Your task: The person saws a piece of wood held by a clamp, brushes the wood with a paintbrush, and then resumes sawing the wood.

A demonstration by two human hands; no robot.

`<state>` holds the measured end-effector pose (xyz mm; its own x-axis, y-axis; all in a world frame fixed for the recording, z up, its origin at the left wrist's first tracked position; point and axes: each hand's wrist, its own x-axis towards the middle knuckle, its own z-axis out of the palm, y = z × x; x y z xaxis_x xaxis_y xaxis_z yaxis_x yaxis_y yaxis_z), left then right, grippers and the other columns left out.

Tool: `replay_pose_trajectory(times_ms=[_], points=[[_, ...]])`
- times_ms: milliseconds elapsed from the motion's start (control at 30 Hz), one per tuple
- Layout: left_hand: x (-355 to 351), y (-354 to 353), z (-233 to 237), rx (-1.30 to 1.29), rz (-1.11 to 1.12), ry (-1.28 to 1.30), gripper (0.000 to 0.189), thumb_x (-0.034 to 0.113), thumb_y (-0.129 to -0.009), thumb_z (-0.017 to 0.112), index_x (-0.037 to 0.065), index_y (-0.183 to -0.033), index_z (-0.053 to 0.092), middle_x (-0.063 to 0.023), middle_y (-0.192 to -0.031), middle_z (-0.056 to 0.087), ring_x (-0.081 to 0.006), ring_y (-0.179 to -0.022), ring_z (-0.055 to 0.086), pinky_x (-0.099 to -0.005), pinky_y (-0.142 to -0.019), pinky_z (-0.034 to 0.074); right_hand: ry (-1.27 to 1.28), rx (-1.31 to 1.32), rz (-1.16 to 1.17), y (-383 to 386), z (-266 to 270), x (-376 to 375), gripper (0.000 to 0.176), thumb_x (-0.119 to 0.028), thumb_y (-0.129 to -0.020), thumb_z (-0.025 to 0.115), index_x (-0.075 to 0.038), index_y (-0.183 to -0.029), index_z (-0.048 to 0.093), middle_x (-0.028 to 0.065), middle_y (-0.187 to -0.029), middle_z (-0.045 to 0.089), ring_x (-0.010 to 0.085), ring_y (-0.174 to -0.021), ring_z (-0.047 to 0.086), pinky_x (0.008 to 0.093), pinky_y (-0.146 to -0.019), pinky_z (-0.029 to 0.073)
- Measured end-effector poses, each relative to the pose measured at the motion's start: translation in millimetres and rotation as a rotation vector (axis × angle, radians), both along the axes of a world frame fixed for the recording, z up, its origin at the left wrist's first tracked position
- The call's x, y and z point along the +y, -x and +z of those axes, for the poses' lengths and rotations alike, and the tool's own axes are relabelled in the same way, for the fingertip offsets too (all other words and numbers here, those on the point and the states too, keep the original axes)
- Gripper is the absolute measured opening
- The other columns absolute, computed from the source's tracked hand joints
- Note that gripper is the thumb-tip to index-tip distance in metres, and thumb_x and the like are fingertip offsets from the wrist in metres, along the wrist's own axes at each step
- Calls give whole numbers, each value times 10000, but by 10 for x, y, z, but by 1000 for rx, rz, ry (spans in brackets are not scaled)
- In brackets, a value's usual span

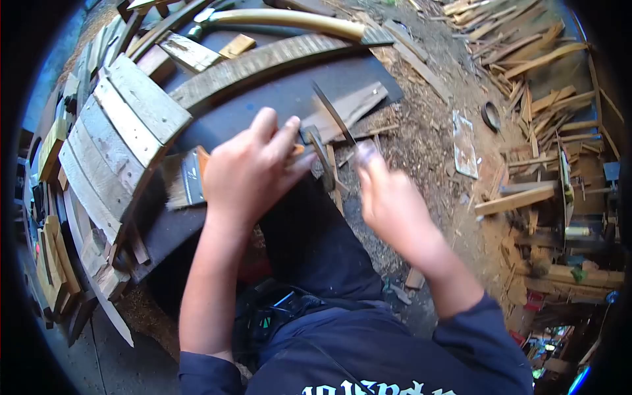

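My left hand [247, 171] is closed around the orange handle of a paintbrush [191, 178], its bristles pointing left. Just beyond the fingertips of that hand is a curved dark metal piece [320, 158], partly hidden and blurred. My right hand [388, 194] is wrapped around the lower end of a long, narrow dark blade [332, 110], which slants up and left past the metal piece. I cannot tell whether the blade is a knife or a file. Both hands are over my lap, at the near edge of a dark tabletop [263, 99].
A curved panel of wooden slats [122, 135] stands left. A curved wooden beam [263, 66], a flat offcut [362, 108] and a pale wooden handle [289, 22] lie on the table. Scrap wood [526, 66] is heaped right, beyond chip-covered ground [421, 125].
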<state>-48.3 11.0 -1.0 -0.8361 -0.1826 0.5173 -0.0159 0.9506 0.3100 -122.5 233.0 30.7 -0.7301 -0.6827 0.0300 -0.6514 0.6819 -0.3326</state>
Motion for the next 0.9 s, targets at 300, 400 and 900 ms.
replay_pose_trajectory(times_ms=[300, 400, 900], points=[[15, 13, -19, 2, 17, 21, 467, 392, -781, 890, 147, -1167, 794, -26, -914, 610, -226, -691, 693, -377, -600, 556, 63, -10, 46, 234, -122, -165, 230, -163, -1077, 563, 21, -1215, 560, 290, -672, 668, 487, -661, 710, 565, -569, 575], [1, 3, 5, 19, 5, 31, 461, 395, -781, 890, 149, -1159, 796, -26, -916, 611, -224, -699, 698, -380, -597, 547, 1, -111, -34, -115, -36, 183, 258, -159, -1070, 571, 31, -1244, 558, 294, -689, 672, 493, -672, 709, 577, -583, 575], [4, 5, 10, -14, 2, 64, 451, 436, -837, 839, 128, -1161, 779, -39, -945, 594, -219, -724, 705, -367, -611, 558, 130, -74, 34, 234, -185, -95, 181, -153, -1064, 570, 20, -1114, 555, 294, -693, 678, 489, -690, 720, 578, -589, 569]])
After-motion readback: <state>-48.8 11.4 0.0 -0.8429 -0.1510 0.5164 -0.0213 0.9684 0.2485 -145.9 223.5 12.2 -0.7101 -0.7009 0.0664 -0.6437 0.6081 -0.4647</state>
